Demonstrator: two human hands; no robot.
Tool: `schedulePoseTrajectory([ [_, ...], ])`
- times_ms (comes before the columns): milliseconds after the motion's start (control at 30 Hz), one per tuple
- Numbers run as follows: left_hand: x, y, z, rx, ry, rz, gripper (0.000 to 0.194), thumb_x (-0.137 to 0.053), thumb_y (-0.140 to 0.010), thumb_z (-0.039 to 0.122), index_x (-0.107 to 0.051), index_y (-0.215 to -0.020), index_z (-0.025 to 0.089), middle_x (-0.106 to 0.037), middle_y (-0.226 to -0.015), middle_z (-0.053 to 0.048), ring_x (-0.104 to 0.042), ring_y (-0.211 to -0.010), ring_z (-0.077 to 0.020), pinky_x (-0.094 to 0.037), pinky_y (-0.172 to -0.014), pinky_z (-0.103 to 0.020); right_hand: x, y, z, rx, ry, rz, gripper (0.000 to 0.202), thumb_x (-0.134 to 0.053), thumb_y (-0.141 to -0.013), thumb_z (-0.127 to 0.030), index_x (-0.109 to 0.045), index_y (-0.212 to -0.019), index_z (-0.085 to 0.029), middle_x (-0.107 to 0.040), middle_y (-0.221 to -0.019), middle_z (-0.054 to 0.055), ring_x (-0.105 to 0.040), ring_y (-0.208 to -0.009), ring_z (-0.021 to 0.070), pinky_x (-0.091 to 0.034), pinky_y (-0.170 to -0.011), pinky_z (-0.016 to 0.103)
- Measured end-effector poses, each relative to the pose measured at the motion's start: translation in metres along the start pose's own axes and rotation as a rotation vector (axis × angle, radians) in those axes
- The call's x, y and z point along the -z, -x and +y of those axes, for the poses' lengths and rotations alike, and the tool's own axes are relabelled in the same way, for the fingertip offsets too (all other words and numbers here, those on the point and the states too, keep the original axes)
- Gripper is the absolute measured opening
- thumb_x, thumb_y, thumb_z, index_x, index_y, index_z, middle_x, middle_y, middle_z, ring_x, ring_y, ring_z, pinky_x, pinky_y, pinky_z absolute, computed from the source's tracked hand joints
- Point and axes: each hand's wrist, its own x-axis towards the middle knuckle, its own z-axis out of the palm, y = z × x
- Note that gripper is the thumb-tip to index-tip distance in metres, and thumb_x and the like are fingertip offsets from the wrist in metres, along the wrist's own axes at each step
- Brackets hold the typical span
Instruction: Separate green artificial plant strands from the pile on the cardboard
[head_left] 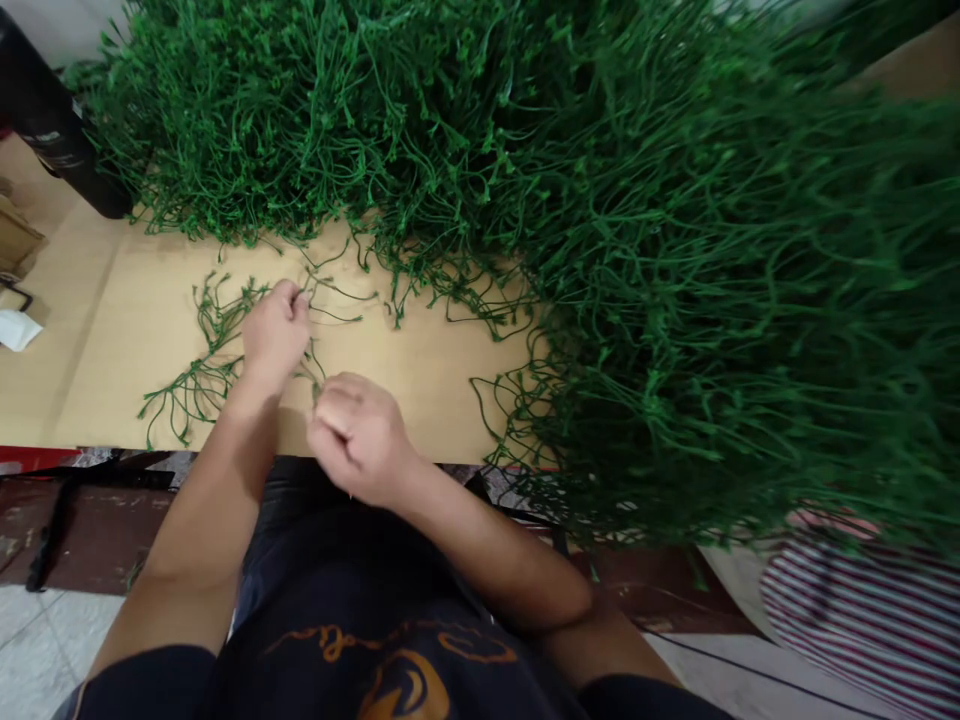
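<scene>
My left hand (276, 328) is closed, thumb and finger pinched on a green artificial plant sprig (327, 285) whose thin stems fan out beyond the fingertips. Below and to the right, my right hand (360, 435) is curled into a fist. A thin green stem (315, 362) shows at its finger side, between the two hands; the fingers hide where it ends. Left of my left hand, more branching green sprigs (199, 378) lie on the tan tabletop (405, 375).
A large heap of green artificial greenery (465, 130) covers the back and right side of the table. A black bottle (60, 120) stands at the back left. A white paper piece (18, 329) lies at the left edge. Striped cloth (862, 620) shows at the lower right.
</scene>
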Motion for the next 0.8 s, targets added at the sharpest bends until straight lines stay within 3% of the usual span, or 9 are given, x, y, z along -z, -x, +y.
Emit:
schedulePoseTrajectory([
  [100, 0.003, -0.003, -0.009, -0.023, 0.223, -0.037, 0.019, -0.052, -0.082, 0.021, -0.043, -0.065, 0.019, -0.035, -0.055, 0.004, -0.032, -0.055, -0.0113, -0.024, -0.055, -0.025, 0.011, -0.003, -0.005, 0.062, 0.123, 0.024, 0.029, -0.042, -0.085, -0.018, -0.033, -0.058, -0.021, -0.039, -0.059, 0.000, -0.037, -0.060, 0.0123, -0.034, -0.060, 0.027],
  [233, 0.008, 0.007, -0.007, -0.027, 0.569, -0.180, 0.019, -0.053, -0.082, 0.020, -0.046, -0.065, 0.017, -0.035, -0.056, 0.005, -0.031, -0.053, -0.0089, -0.026, -0.052, -0.023, 0.055, -0.006, 0.032, -0.265, 0.424, 0.085, 0.028, -0.044, -0.087, -0.029, -0.045, -0.061, -0.019, -0.042, -0.066, 0.002, -0.043, -0.070, 0.0157, -0.039, -0.068, 0.032],
  [300, 0.010, 0.010, -0.004, -0.028, 0.663, -0.190, 0.019, -0.055, -0.082, 0.023, -0.049, -0.065, 0.016, -0.037, -0.056, 0.005, -0.031, -0.053, -0.0083, -0.027, -0.052, -0.022, 0.078, -0.001, 0.050, -0.386, 0.590, 0.160, 0.021, -0.048, -0.085, -0.033, -0.057, -0.074, -0.018, -0.047, -0.077, 0.006, -0.047, -0.082, 0.0203, -0.041, -0.078, 0.040],
  [400, 0.011, 0.009, -0.001, -0.037, 0.739, -0.226, 0.022, -0.059, -0.080, 0.032, -0.053, -0.066, 0.016, -0.039, -0.056, 0.004, -0.032, -0.052, -0.0079, -0.026, -0.050, -0.021, 0.097, 0.008, 0.056, -0.437, 0.749, 0.268, 0.029, -0.050, -0.083, -0.039, -0.061, -0.100, -0.018, -0.050, -0.104, 0.013, -0.044, -0.104, 0.0286, -0.038, -0.089, 0.052],
  [500, 0.011, 0.007, -0.002, -0.036, 0.800, -0.293, 0.029, -0.065, -0.076, 0.042, -0.057, -0.067, 0.015, -0.041, -0.056, 0.003, -0.033, -0.051, -0.0074, -0.026, -0.049, -0.021, 0.089, 0.006, 0.045, -0.376, 0.720, 0.261, 0.035, -0.048, -0.085, -0.040, -0.057, -0.111, -0.019, -0.048, -0.117, 0.015, -0.041, -0.115, 0.0308, -0.036, -0.094, 0.053],
  [600, 0.013, 0.008, -0.003, -0.031, 0.897, -0.313, 0.033, -0.069, -0.072, 0.046, -0.058, -0.067, 0.015, -0.044, -0.057, 0.003, -0.035, -0.051, -0.0064, -0.029, -0.051, -0.020, 0.066, -0.005, 0.040, -0.323, 0.542, 0.129, 0.033, -0.047, -0.086, -0.038, -0.057, -0.112, -0.020, -0.053, -0.115, 0.013, -0.046, -0.112, 0.0272, -0.038, -0.096, 0.049],
  [800, 0.018, 0.012, 0.000, 0.032, 1.004, -0.346, 0.032, -0.073, -0.068, 0.043, -0.058, -0.066, 0.015, -0.050, -0.060, 0.002, -0.034, -0.050, -0.0045, -0.031, -0.050, -0.019, 0.027, -0.021, 0.065, -0.423, 0.240, -0.018, 0.030, -0.057, -0.078, -0.030, -0.058, -0.104, -0.014, -0.061, -0.105, 0.012, -0.054, -0.101, 0.0233, -0.041, -0.092, 0.041],
])
